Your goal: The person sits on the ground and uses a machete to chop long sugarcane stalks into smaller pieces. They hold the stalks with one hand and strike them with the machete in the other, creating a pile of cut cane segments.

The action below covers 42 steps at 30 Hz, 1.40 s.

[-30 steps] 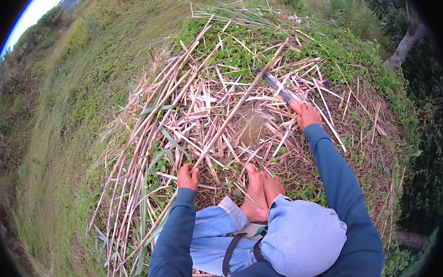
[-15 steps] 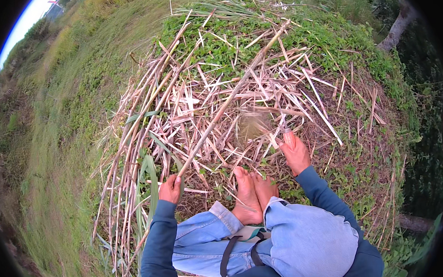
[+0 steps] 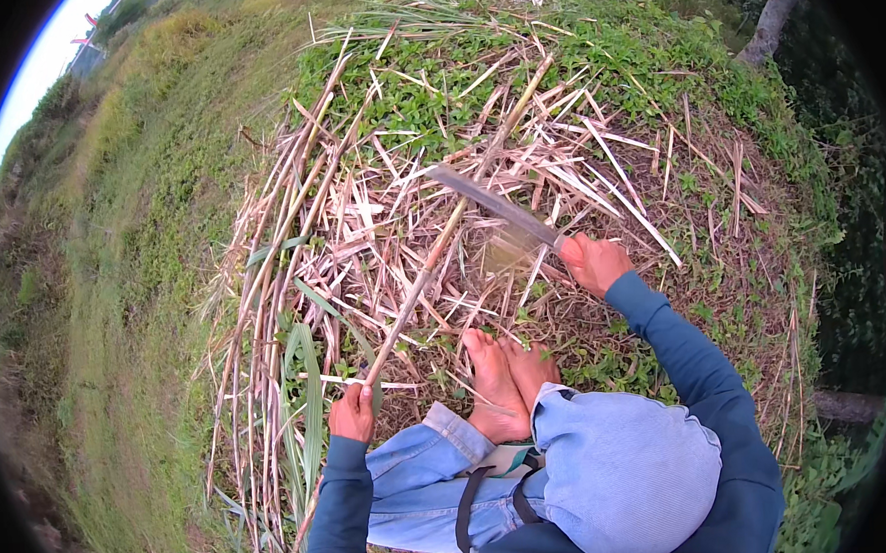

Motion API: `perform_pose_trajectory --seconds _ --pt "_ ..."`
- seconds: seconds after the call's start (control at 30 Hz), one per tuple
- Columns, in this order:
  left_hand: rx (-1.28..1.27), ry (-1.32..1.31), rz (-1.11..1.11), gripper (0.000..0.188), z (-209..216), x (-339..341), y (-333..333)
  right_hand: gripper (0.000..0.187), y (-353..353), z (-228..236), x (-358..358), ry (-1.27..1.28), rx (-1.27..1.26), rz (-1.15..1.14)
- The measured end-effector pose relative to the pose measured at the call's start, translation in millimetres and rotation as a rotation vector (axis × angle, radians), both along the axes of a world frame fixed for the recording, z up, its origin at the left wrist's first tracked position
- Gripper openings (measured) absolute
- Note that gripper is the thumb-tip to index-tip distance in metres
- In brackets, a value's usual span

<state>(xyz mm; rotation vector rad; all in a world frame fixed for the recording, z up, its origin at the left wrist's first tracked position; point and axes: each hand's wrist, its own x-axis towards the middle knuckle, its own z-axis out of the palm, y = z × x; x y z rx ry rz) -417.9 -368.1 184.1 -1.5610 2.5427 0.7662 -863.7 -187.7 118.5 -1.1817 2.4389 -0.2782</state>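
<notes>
Denim legs: pale blue jeans (image 3: pixel 429 487) are seen bent below the hands, with two bare feet (image 3: pixel 499 384) set side by side on the ground.
Left hand: the lower part of a long, tan, woody stalk (image 3: pixel 429 274) is gripped by the left hand (image 3: pixel 352 413), its fingers curled closed.
Stalk: it is slanted up and to the right, above scattered pale split strips (image 3: pixel 365 215).
Right hand: the handle of a long, grey metal-bladed knife (image 3: pixel 500 207) is clasped by the right hand (image 3: pixel 595 264), fingers wrapped tight.
Blade: the stalk is crossed by it; whether they touch cannot be told.
Left side: a heap of long, dry brown stalks (image 3: pixel 266 336) is laid lengthwise.
Far ground: low green leafy plants (image 3: pixel 612 52) are seen.
</notes>
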Motion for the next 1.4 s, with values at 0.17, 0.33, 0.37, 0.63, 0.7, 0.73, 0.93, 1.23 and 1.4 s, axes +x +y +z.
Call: perform_pose_trajectory --seconds 0.17,0.33,0.37,0.63,0.7,0.73,0.93,1.23,1.4 --pt "0.074 0.042 -0.033 0.041 -7.3 11.0 -4.0 0.029 8.7 -11.5 -22.6 0.049 -0.017 -0.114" --pt "0.134 0.085 -0.029 0.046 -14.4 28.0 -10.8 0.031 16.3 3.0 -19.0 0.028 0.011 0.042" --pt "0.2 0.122 -0.027 0.045 -26.2 41.1 -16.4 0.031 19.5 13.3 -16.1 -0.014 0.074 0.188" --pt "1.153 0.207 0.442 0.037 4.7 26.3 -37.9 0.031 7.2 5.4 -6.9 0.016 0.002 -0.025" --pt "1.149 0.219 0.444 0.037 6.5 35.3 -38.6 0.03 10.0 10.6 -27.7 0.032 0.041 0.175" --pt "1.152 0.225 0.446 0.037 4.0 39.4 -37.2 0.03 8.9 9.6 -35.6 0.042 0.065 0.275" --pt "0.738 0.192 0.182 0.037 -32.2 50.8 -34.8 0.028 -13.6 -0.4 -38.9 0.006 0.011 -0.085" --pt "0.042 -0.045 -0.076 0.029 -26.5 29.8 -6.0 0.032 -2.3 -6.4 -22.4 0.022 0.029 -0.051" --pt "0.023 -0.033 -0.068 0.022 -28.5 29.4 4.8 0.032 10.3 0.6 -44.2 0.076 0.066 0.128"
